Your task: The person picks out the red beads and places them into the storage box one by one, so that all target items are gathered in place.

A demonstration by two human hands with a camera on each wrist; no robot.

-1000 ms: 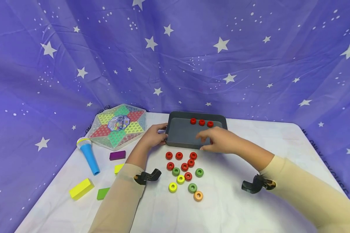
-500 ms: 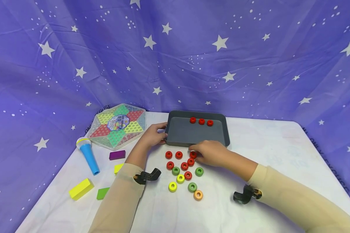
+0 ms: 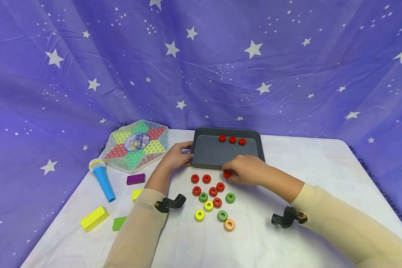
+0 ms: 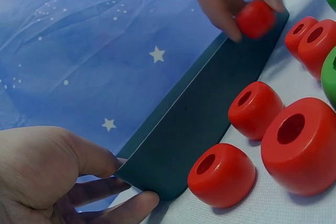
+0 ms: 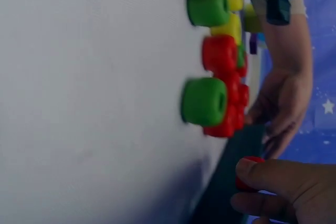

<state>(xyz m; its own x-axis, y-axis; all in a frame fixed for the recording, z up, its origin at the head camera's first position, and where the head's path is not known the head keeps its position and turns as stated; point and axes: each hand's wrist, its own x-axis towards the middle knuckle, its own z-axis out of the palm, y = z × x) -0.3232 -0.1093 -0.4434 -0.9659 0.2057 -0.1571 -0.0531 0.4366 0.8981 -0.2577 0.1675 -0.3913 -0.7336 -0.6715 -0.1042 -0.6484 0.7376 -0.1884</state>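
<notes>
far left: blue toy microphone [image 3: 102, 178], yellow block [image 3: 93, 218], green block [image 3: 119, 223], purple block [image 3: 135, 179] lie on the white counter [image 3: 288, 167]; hexagonal checkers board [image 3: 135, 144] at 10 o'clock from the ring pile.

left hand: left hand [image 3: 176, 156] grips the left short wall of the grey tray [image 3: 207, 154], thumb on the outside, fingers curled round the corner; wrist view confirms, left hand [image 4: 47, 171] on tray corner [image 4: 173, 145].

loose rings: pile just at 6 o'clock of the tray's near wall; red rings [image 3: 206, 179] in the back rows, then green ring [image 3: 230, 198], yellow ring [image 3: 199, 215], orange ring [image 3: 229, 225] nearest the person.

held ring: red ring [image 3: 227, 174] pinched in fingertips of right hand [image 3: 246, 169], off the counter, right at the tray's near wall, not yet over the rim; same in left wrist view, held ring [image 4: 255, 18] between thumb and finger against the wall top.

right hand: clamped on that red ring; right wrist view blurry, only part of the ring [image 5: 247, 174] shows past the thumb.

tray contents: three red rings [image 3: 232, 140] in a row along the far wall, at 12 o'clock; rest of floor bare.

risk, judged: ring sits low against the wall, so could clip the rim and slip from the pinch; dropped ring may roll into the pile. Tray could slide if the left hand's hold slackens.
</notes>
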